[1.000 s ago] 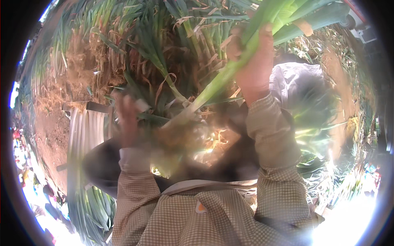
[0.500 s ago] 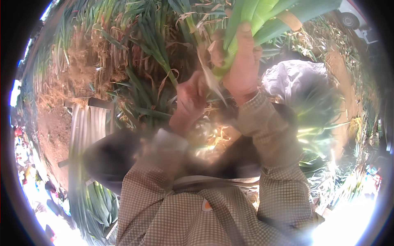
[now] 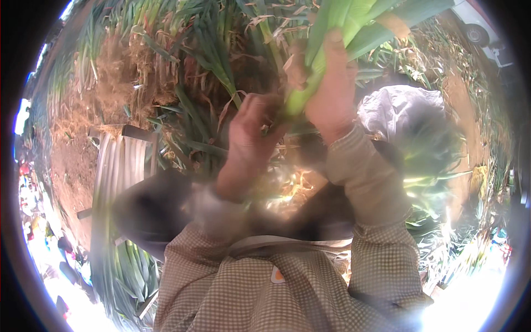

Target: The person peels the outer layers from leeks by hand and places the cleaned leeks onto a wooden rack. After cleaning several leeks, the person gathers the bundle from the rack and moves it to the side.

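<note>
A leek (image 3: 303, 95) with broad green leaves slants up from the middle toward the upper right. My right hand (image 3: 332, 91) is wrapped round its stem, thumb stretched up along the leaves. Close to the stem's pale lower end is my left hand (image 3: 251, 124), its fingers curled and its thumb toward the leek. What those fingers hold, if anything, is hidden and blurred. Another leek (image 3: 224, 77) with dark green leaves lies just beyond my left hand, dry strips hanging near it.
A heap of leeks with tangled roots (image 3: 127, 83) fills the far left. Trimmed leeks (image 3: 113, 171) lie bundled in a frame at left. A whitish sack (image 3: 401, 108) sits at right, near more leek leaves (image 3: 426, 216). Part of a vehicle (image 3: 478, 33) shows at far right.
My left hand has turned and shifted slightly, its thumb now nearer the leek's lower end. The pale dry strip hanging by the stem is no longer visible there. My right hand keeps its hold.
</note>
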`<move>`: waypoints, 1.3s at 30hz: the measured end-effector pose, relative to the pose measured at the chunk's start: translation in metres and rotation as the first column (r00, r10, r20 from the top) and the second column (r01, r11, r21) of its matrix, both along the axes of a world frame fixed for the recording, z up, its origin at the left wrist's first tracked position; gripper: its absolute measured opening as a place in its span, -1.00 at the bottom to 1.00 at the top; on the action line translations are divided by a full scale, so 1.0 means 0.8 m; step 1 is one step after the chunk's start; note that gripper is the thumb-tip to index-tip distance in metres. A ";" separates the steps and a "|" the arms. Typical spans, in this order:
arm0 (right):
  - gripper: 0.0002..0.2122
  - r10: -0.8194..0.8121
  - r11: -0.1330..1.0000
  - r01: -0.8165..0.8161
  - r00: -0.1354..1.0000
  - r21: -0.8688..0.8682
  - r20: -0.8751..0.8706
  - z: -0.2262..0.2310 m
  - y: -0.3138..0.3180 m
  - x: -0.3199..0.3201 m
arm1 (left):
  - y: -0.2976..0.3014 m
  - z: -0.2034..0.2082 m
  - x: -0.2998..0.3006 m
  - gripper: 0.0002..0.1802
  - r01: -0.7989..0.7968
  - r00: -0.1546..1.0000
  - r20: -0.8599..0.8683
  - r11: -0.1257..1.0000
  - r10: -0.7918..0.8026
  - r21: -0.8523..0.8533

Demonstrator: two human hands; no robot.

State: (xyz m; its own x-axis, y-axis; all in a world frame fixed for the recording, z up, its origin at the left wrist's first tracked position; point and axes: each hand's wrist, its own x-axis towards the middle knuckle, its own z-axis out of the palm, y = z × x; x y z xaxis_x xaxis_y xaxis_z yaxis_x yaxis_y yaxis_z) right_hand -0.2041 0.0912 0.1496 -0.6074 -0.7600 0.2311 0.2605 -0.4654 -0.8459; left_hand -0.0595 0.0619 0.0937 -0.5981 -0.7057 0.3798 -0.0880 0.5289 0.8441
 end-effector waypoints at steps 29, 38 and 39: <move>-0.50 0.172 0.959 -0.135 0.976 -0.250 0.132 0.029 0.022 -0.082 | -0.049 -0.033 0.069 -0.33 0.277 0.953 0.016 0.891 -0.303 0.360; -0.50 0.553 0.711 -0.424 0.830 -0.561 0.074 0.020 0.008 -0.099 | 0.013 -0.057 0.073 -0.70 0.478 0.692 0.102 0.559 -0.715 0.677; -0.50 0.484 0.759 -0.356 0.869 -0.545 0.105 0.029 0.008 -0.090 | 0.012 -0.066 0.081 -0.68 0.436 0.676 0.143 0.549 -0.723 0.713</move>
State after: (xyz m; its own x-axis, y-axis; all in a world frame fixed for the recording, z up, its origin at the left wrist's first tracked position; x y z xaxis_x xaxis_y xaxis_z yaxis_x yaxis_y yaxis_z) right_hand -0.2759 0.0979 0.1730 -0.3364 -0.7697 0.5426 0.6827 -0.5962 -0.4225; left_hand 0.0052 0.0719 0.0412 -0.9378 -0.1147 -0.3277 -0.3298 -0.0006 0.9441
